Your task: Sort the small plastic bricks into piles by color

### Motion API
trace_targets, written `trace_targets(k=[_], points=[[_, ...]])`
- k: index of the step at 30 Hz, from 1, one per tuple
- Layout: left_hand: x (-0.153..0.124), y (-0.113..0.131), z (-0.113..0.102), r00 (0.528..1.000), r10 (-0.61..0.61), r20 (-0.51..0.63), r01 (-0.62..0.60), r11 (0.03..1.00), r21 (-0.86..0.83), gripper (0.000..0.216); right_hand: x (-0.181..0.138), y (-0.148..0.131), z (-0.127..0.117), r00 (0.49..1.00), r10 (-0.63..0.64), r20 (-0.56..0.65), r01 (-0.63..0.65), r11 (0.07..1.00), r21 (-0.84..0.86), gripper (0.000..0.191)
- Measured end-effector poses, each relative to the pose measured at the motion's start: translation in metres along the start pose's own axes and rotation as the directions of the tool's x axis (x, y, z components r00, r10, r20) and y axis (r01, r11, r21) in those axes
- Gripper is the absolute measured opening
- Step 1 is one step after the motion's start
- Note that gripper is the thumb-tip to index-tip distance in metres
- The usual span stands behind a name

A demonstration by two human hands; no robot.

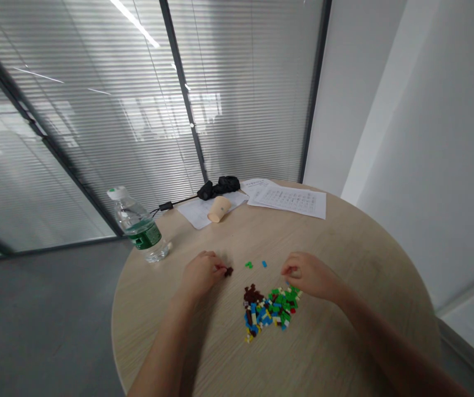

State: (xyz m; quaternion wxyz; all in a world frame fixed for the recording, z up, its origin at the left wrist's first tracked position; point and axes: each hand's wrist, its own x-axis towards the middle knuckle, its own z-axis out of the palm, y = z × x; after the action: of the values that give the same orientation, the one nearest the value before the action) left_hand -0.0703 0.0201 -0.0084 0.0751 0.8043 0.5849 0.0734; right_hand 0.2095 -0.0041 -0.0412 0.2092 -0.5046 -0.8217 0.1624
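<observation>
The left hand point(202, 273) pinches a dark brown plastic brick point(229, 271). The right hand point(309, 275) curls just above a multicoloured pile of plastic bricks point(270, 311) on the pale wood bench point(336, 342); its grasp cannot be determined. A clear plastic bottle point(138, 229) holds water; a tan paper cup point(219, 209) lies on its side.

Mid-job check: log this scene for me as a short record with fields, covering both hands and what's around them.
left hand: fingertips at a dark brown brick, grip unclear
right hand: fingers curled at the edge of the pile of small plastic bricks
loose bricks: a green brick and a blue brick, apart from the pile
surface: round wood-grain table
farther off: water bottle, paper cup on its side, printed sheets, black bundle
</observation>
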Motion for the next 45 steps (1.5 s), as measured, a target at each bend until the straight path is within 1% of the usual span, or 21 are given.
trace_targets(k=[5, 10, 14, 19, 24, 29, 33, 37, 42, 45], points=[[0.001, -0.002, 0.002, 1.0, -0.002, -0.015, 0.001, 1.0, -0.026, 0.024, -0.001, 0.0, 0.0, 0.999, -0.025, 0.039, 0.026, 1.0, -0.015, 0.014], [0.002, 0.001, 0.009, 0.998, -0.033, -0.058, 0.027, 0.995, -0.097, 0.025, -0.002, 0.0, 0.0, 0.998, -0.008, 0.06, 0.009, 1.0, -0.01, 0.017], [0.004, 0.003, 0.018, 0.998, 0.034, -0.048, -0.041, 0.987, -0.152, 0.027, -0.001, 0.001, 0.001, 0.998, -0.014, 0.06, 0.015, 1.0, -0.023, 0.016], [0.006, 0.005, 0.021, 0.993, 0.107, -0.041, -0.112, 0.981, -0.159, 0.019, -0.002, -0.001, 0.002, 0.998, -0.026, 0.061, 0.027, 1.0, -0.012, 0.015], [0.005, 0.008, 0.019, 0.989, 0.146, -0.03, -0.149, 0.973, -0.177, 0.016, -0.002, -0.002, 0.003, 0.996, -0.022, 0.082, 0.019, 0.999, 0.038, 0.019], [0.005, 0.008, 0.02, 0.988, 0.147, -0.044, -0.152, 0.971, -0.182, 0.017, -0.001, -0.004, 0.004, 0.995, -0.05, 0.082, 0.048, 0.998, 0.026, 0.012], [0.005, 0.009, 0.021, 0.989, 0.14, -0.042, -0.145, 0.975, -0.17, 0.018, 0.0, -0.002, 0.007, 0.995, -0.02, 0.097, 0.014, 0.998, 0.058, 0.01], [0.006, 0.01, 0.022, 0.987, 0.149, -0.055, -0.157, 0.972, -0.175, 0.018, 0.0, 0.001, 0.01, 0.995, 0.035, 0.091, -0.043, 0.995, 0.086, 0.02], [0.006, 0.011, 0.022, 0.985, 0.154, -0.081, -0.166, 0.971, -0.172, 0.019, -0.001, 0.002, 0.011, 0.991, 0.055, 0.126, -0.068, 0.993, 0.097, 0.01], [0.005, 0.012, 0.021, 0.978, 0.179, -0.108, -0.196, 0.966, -0.168, 0.021, -0.001, 0.002, 0.012, 0.992, 0.044, 0.116, -0.053, 0.995, 0.082, 0.01]])
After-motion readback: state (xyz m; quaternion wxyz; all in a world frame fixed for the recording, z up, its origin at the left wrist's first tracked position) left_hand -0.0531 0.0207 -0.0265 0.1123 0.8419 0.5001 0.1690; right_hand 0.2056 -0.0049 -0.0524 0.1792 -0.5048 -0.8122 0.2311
